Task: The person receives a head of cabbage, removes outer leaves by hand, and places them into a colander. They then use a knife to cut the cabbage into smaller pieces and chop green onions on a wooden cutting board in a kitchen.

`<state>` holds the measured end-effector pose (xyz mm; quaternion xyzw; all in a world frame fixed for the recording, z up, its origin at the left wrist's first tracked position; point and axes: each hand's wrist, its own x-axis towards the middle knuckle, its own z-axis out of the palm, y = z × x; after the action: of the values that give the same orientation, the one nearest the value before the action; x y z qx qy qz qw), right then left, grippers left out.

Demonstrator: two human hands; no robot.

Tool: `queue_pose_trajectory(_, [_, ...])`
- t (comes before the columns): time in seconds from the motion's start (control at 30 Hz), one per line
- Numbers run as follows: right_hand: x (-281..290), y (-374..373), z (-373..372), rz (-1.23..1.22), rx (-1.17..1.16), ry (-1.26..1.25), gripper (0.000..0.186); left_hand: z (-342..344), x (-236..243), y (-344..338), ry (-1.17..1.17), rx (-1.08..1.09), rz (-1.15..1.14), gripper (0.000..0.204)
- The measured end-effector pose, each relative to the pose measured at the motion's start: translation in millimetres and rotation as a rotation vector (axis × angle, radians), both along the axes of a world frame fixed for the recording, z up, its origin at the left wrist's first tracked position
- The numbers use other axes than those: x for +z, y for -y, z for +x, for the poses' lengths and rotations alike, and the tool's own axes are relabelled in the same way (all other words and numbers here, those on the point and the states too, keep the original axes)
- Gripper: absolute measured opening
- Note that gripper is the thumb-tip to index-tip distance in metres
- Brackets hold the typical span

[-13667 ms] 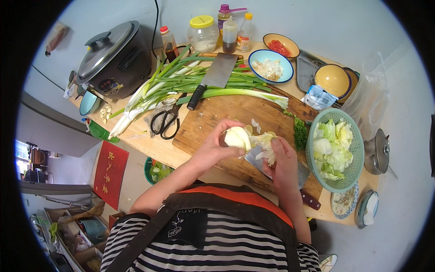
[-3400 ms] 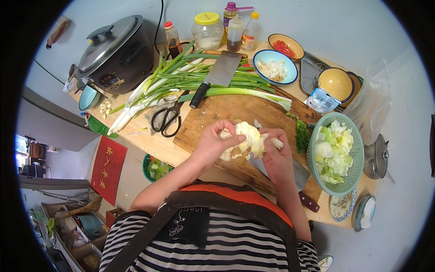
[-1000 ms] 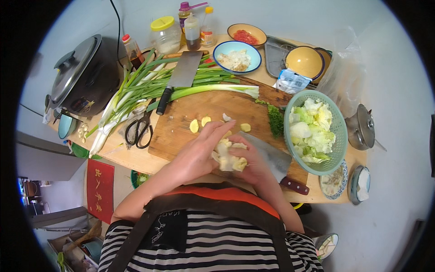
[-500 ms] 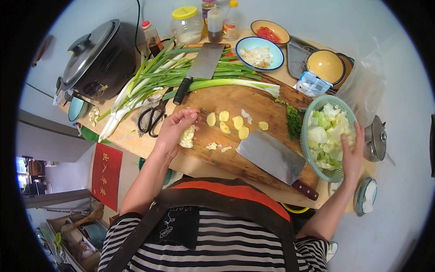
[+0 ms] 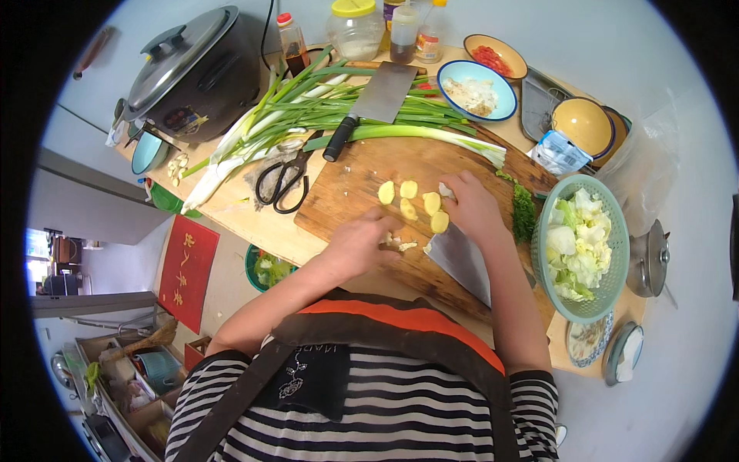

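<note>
Colander [image 5: 618,266] vacated, the right hand [image 5: 476,206] now reaches beside yellow slices [image 5: 432,202].

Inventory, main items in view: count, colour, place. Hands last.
Cutting board: one, brown, centre
Slices: five visible, yellow, on board
Scraps: several, pale, board's near side
Scallions: bunch, green-white, board's far edge
Cleavers: two, grey, on scallions and on board
Scissors: one, black, left of board
Colander: one, pale green, right
Lettuce: pieces, pale green, in colander
Cooker: one, dark, back left
Jar: one, clear, back
Pot: one, silver, far right
Left hand: one, bare, beside scraps
Right hand: one, bare, beside slices
</note>
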<state>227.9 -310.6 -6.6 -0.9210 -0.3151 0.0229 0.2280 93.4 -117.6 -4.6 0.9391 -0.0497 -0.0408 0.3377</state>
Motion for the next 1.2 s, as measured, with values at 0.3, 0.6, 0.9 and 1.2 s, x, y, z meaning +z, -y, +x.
queue_pose_trajectory(0.3, [3, 11, 5, 0.270, -0.117, -0.324, 0.022, 12, -28, 11, 0.100, 0.008, 0.059, 0.021])
queue_pose_trajectory(0.6, [3, -16, -69, 1.373, -0.287, -1.601, 0.032, 26, 23, -6, -0.328, 0.282, -0.925, 0.017])
queue_pose_trajectory(0.9, [-19, -10, -65, 1.409, -0.387, -1.669, 0.036, 29, 43, -2, -0.565, 0.388, -1.618, 0.038])
queue_pose_trajectory(1.2, [34, -17, -79, 0.998, -0.336, -1.370, 0.030, 14, 28, 5, -0.243, 0.260, -1.722, 0.024])
